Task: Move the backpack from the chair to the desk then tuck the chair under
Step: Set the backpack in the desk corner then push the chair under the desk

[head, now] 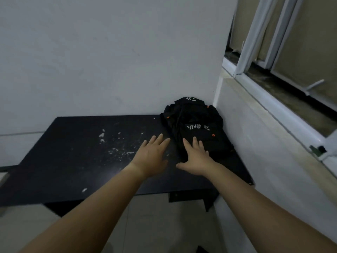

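A black backpack (pixel 193 123) with white lettering and small orange tabs lies on the back right corner of the black desk (pixel 76 161), against the wall. My left hand (pixel 152 155) is spread flat over the desk just left of the backpack, holding nothing. With fingers apart, my right hand (pixel 196 157) reaches onto the backpack's near edge without gripping it. The chair is not in view.
White flecks and scuffs (pixel 113 148) mark the desk's middle. A grey wall (pixel 109 52) stands behind the desk. To the right, a white wall and sill carry a window frame (pixel 273 99). Pale floor (pixel 164 225) shows under the desk's front edge.
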A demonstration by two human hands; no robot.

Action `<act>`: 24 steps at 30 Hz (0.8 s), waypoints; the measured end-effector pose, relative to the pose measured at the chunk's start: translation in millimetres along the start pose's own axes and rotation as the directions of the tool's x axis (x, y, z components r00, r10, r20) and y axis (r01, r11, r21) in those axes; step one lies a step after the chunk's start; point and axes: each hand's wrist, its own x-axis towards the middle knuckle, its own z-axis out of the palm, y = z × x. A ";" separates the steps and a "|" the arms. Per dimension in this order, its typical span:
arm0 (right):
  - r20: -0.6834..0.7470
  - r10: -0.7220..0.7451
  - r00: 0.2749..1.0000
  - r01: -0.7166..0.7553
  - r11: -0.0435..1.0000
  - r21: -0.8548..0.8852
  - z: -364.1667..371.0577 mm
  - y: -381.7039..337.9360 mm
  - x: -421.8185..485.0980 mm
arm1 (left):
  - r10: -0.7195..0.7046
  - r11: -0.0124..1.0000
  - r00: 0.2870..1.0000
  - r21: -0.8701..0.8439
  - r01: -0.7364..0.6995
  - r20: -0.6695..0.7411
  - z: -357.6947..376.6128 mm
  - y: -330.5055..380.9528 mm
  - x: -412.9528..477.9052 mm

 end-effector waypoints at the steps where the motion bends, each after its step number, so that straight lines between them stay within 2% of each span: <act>1: 0.000 -0.006 1.000 0.006 1.000 -0.008 7.4 -14.3 -17.5 | 0.007 1.000 1.000 0.011 -0.007 -0.007 -5.2 -4.4 -22.1; 10: -0.097 -0.067 0.993 0.061 0.996 -0.065 24.2 -87.9 -154.1 | -0.036 0.997 0.998 0.061 0.039 -0.046 -53.6 -33.7 -167.5; 14: -0.129 -0.087 0.988 0.081 0.995 -0.053 39.2 -105.4 -211.7 | -0.040 0.999 0.994 0.027 0.043 -0.097 -59.7 -29.6 -234.7; 20: -0.148 -0.120 0.982 0.111 0.991 -0.068 103.0 -128.2 -313.6 | -0.049 0.998 0.994 0.023 0.051 -0.093 -43.0 -28.4 -356.6; 24: -0.103 -0.104 0.989 0.097 0.993 -0.067 152.0 -139.2 -377.9 | -0.102 0.994 0.993 0.028 0.103 -0.056 -26.2 -34.6 -439.4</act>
